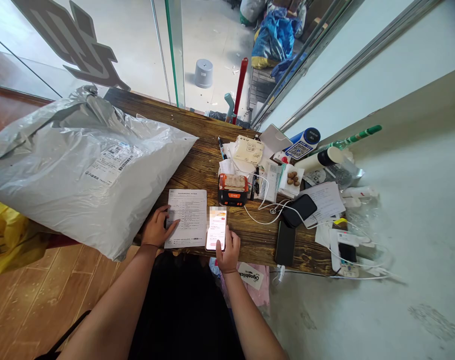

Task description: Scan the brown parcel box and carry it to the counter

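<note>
My left hand (157,226) lies on the left edge of a printed paper sheet (187,216) on the wooden table (197,165), fingers spread flat on it. My right hand (227,250) is wrapped round the lower end of a lit smartphone (216,227), which rests on the table just right of the sheet. A large grey plastic mailer bag (77,165) with a shipping label lies on the table, to the left of my left hand.
An orange and black label printer (233,190) stands behind the phone. To the right are dark phones (298,210), white cables, papers, a QR code stand (298,149) and tubes. A yellow bag (5,235) sits at far left. Glass doors stand behind the table.
</note>
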Motion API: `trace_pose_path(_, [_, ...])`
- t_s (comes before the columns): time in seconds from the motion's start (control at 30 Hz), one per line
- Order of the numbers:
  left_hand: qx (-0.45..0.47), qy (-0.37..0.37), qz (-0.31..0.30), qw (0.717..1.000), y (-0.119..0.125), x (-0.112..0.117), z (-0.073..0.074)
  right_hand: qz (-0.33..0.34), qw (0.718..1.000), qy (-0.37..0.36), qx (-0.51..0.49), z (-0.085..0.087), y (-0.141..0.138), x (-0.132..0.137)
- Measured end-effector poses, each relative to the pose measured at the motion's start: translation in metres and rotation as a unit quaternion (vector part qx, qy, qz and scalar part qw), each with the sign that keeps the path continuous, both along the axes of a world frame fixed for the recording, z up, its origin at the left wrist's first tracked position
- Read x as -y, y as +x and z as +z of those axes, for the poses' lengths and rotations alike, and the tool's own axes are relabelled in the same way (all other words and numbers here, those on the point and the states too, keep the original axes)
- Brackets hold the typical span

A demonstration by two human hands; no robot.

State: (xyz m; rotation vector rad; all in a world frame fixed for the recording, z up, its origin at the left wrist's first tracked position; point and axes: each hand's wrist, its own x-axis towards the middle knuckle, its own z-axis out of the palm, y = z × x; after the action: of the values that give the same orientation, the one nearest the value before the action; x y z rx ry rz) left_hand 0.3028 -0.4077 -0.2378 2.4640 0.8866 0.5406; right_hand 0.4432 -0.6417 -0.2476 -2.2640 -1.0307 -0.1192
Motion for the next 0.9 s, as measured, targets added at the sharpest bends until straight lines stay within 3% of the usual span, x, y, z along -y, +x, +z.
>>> trace_pose_path(0.33, [-0.005, 0.003, -0.002, 1.000, 0.000, 0.000, 0.001, -0.022, 1.000, 0.002, -0.017, 0.008, 0.008, -0.014])
trace_pose_path(0.67, [-0.003, 0.000, 0.004, 1.000, 0.000, 0.001, 0.000, -0.048, 0.997, -0.047, -0.030, 0.015, 0.018, -0.030])
trace_pose_path(0.9, [0.000, 0.003, -0.001, 1.000, 0.000, 0.000, 0.000, -0.055, 0.998, -0.024, -0.029, 0.010, 0.013, -0.016])
